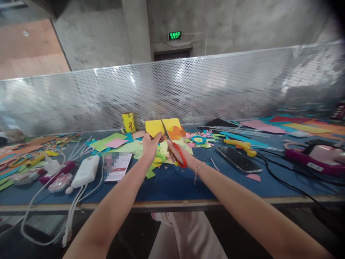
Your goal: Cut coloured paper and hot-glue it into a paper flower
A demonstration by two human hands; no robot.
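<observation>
My left hand pinches the lower edge of a yellow sheet of paper, held up above the table. In my right hand is a pair of scissors with red handles, my fingers closed around them. Their dark blades point up and away, crossing in front of the yellow paper; I cannot tell whether they are cutting into it. Orange paper lies just behind the blades. Beneath my hands are green paper scraps, and a pink and blue paper flower rests to the right.
A glue gun and a dark phone lie to the right, beside a purple power strip. Leftward are a lit phone, a white power bank with cables and a yellow box. A perforated metal panel borders the back.
</observation>
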